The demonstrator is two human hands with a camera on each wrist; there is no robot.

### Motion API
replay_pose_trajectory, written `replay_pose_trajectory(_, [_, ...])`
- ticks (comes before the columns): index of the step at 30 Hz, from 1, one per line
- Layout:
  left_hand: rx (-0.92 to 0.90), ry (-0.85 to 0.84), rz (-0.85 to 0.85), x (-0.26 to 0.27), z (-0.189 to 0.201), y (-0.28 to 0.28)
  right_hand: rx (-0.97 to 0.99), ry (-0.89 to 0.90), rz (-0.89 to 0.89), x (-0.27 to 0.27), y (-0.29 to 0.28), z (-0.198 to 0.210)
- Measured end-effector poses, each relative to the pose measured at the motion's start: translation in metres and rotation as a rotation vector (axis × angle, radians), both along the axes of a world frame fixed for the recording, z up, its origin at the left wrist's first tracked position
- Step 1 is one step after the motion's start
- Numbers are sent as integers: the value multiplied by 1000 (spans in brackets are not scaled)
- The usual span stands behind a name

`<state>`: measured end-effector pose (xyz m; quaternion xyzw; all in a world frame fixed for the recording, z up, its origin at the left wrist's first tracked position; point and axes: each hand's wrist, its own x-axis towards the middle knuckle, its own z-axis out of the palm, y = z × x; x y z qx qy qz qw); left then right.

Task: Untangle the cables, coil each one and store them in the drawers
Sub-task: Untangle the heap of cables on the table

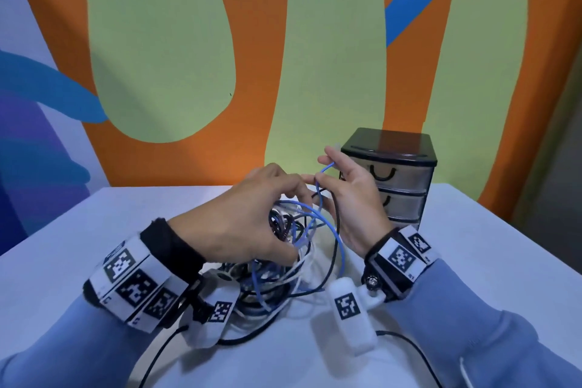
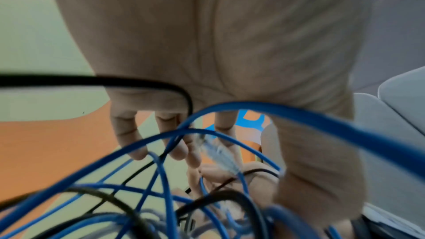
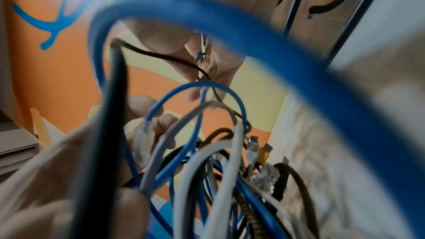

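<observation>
Several cables (image 1: 293, 249) lie knotted at frame centre on the desk (image 1: 472, 261). Our left hand (image 1: 239, 217) clenches the tangle; our right hand (image 1: 352, 198) pinches a blue cable (image 1: 338, 242). Pulling hard could tighten knots or topple the drawers (image 1: 396, 186), upper right.

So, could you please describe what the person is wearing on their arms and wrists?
Both arms are in light blue sleeves. Each wrist carries a black band wrapped with white panels printed with black square codes: left band, right band. A white camera pod bearing one more code hangs below each wrist, for example on the right, and thin black leads trail from them. The hands are bare.
</observation>
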<state>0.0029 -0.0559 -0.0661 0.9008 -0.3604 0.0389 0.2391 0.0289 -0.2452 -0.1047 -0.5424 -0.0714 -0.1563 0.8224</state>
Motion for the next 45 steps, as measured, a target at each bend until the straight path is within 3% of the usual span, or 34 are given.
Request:
replay_pose_trajectory(6, [-62,-230,154,22,7,25,-168,81,11,4,-5,-6])
replay_pose_trajectory(10, [-8,-249,243,36,0,31,-445,53,34,-1,3,-11])
replay_pose_trajectory(13, [-40,-287,235,39,-3,32,-531,35,125,-4,4,-11])
replay_pose_trajectory(21, [-115,-456,232,43,-3,34,-449,40,150,0,1,-13])
replay_pose_trajectory(29, [-113,-166,127,45,0,44,-292,40,68,-1,1,-12])
replay_pose_trajectory(33, [-137,-223,141,49,-4,47,-250,71,115,-3,2,-7])
replay_pose_trajectory(37, [-250,-334,179,51,-6,43,-446,82,187,-3,2,-9])
replay_pose_trajectory(41, [-364,-365,228,53,-5,46,-454,120,206,-1,-6,-5])
replay_pose_trajectory(45, [-682,-271,321,61,-1,49,-467,144,170,-3,-11,-3])
